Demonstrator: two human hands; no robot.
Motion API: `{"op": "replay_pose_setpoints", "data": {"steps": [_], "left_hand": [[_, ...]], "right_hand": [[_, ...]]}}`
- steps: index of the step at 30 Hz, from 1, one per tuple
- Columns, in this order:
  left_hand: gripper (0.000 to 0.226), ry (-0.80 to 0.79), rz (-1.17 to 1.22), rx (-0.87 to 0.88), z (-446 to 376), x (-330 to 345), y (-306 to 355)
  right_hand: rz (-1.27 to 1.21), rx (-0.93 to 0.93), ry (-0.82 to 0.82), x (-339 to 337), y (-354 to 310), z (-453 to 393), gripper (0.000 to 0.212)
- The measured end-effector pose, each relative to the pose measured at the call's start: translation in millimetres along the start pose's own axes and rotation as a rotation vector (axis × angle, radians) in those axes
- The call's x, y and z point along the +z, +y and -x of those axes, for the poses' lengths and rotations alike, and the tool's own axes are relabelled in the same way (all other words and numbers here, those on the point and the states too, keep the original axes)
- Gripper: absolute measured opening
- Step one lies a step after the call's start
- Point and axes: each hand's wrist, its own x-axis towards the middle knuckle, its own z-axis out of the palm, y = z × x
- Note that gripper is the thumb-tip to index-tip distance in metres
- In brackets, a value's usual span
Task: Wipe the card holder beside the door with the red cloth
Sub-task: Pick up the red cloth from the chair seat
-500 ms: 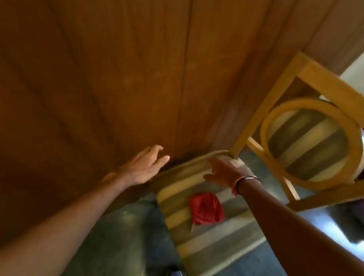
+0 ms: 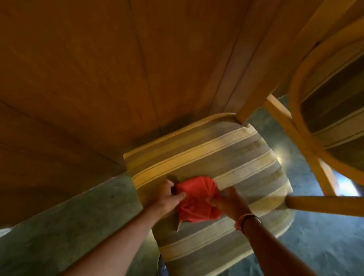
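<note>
- Red cloth (image 2: 196, 201): lay bunched on the striped chair seat (image 2: 227, 159), gripped from both sides.
- Left hand (image 2: 166, 198): fingers pinched the cloth's left edge.
- Right hand (image 2: 231, 204): fingers clasped its right edge; wristband (image 2: 243, 220) worn.
- Wooden panelling (image 2: 81, 63): stood behind the chair.

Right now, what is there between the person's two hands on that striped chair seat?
In the head view, the red cloth lies bunched between the left hand and the right hand, on the striped seat. Both hands' fingers grip its edges.
</note>
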Motion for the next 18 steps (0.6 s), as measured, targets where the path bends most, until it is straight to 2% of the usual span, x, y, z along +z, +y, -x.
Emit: {"op": "replay_pose_setpoints", "data": {"steps": [3,5,7,10,14,18], "left_hand": [[0.056,0.15,0.113,-0.045,-18,18,-3],[0.061,0.2,0.206,-0.083,-22,24,-1],[0.064,0.179,0.284,-0.135,-22,27,2],[0.057,0.11,0.361,-0.167,-18,19,0],[0.023,0.109,0.516,-0.021,5,-20,1],[0.021,0.171,0.626,0.141,46,-76,15]], "right_hand": [[-0.086,0.027,0.068,20,1,-21,0.054],[-0.152,0.037,0.082,28,-1,-27,0.059],[-0.216,0.045,0.068,30,-5,-27,0.059],[-0.248,0.0,0.001,26,-16,-17,0.043],[-0.346,-0.174,-0.04,16,-53,15,0.032],[-0.351,-0.356,-0.106,10,-112,58,0.032]]}}
